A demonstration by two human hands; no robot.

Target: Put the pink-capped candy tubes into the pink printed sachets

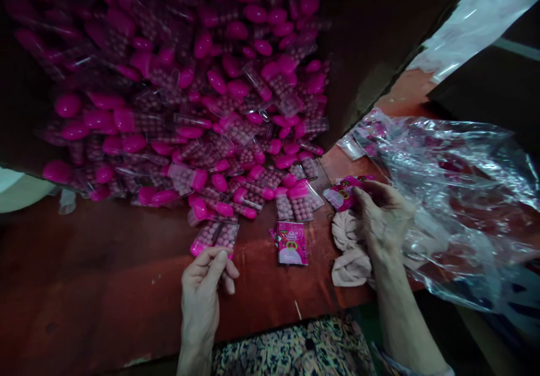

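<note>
My left hand [203,289] is closed over the pink-capped ends of clear tubes of pale pink balls [221,233], at least two side by side, just above the table's near part. Over on the right, my right hand [386,216] pinches at some pink printed packets [342,193], its thumb against them; its other fingers are partly hidden. Between the hands lies a small stack of pink printed packets [292,245]. More ball-filled tubes [297,202] lie just beyond that stack.
A large dark box [363,55] opens toward me, with a heap of pink-capped tubes [236,89] spilling from it onto the red-brown table [105,286]. A crumpled beige cloth [351,266] lies under my right wrist. Clear plastic bags [455,196] cover the right side.
</note>
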